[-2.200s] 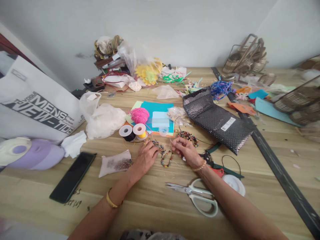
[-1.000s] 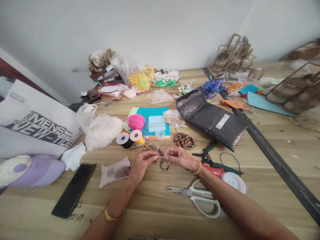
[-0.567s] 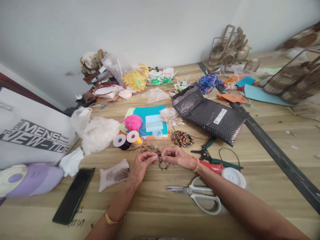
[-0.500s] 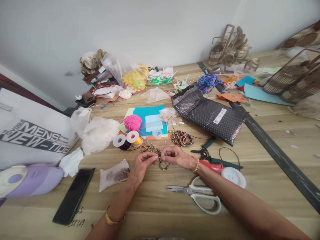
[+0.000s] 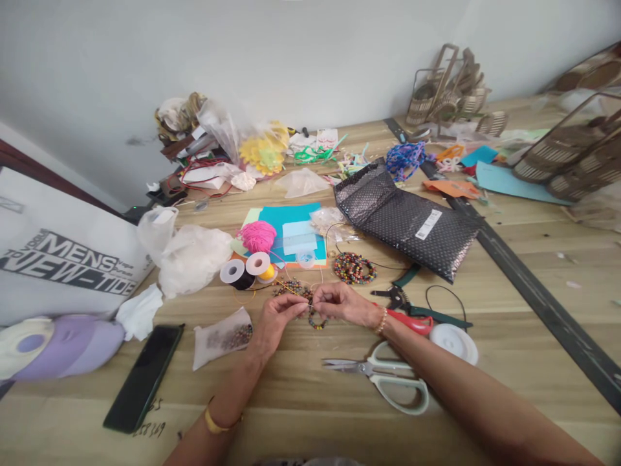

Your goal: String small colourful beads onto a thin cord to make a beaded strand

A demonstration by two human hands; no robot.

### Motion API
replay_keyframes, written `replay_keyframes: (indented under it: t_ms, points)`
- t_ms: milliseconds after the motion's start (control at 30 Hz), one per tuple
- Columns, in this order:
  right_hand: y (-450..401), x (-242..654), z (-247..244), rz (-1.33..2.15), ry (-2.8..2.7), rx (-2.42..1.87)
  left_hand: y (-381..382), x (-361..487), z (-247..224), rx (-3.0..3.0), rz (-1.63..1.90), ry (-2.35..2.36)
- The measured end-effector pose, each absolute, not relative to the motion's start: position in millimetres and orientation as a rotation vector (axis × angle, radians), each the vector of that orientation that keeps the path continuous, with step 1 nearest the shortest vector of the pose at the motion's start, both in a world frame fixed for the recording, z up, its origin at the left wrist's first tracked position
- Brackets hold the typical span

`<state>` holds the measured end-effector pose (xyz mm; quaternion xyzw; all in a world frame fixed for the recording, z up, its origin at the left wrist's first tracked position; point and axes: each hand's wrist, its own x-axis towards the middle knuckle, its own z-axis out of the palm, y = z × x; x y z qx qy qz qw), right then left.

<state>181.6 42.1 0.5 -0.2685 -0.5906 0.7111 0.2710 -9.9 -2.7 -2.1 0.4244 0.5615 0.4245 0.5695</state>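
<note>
Thin strand (image 5: 310, 305) links left hand (image 5: 280, 315) and right hand (image 5: 345, 304) (both pinching it), angled toward each other.

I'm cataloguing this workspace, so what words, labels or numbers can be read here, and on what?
"MENS": white bag.
"TO": same bag.
"NEW-TIDE": same bag, below.
"65": handwritten on the table, beside the phone.
"58369": handwritten below that; the phone may hide more.
Too small or blurred to read: the bag's smaller print and the barcode label on the black bubble mailer.
</note>
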Motion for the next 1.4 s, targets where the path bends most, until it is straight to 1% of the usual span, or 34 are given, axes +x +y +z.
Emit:
replay_keyframes:
  t_ms: [667,1400]
  points:
    - [42,182,-3,1.919,-1.629,-0.711,-3,-11,-3,1.022,0.994,1.303]
    - [44,182,-8,1.934,-1.629,-0.69,-2,-4,10,1.015,0.973,1.356]
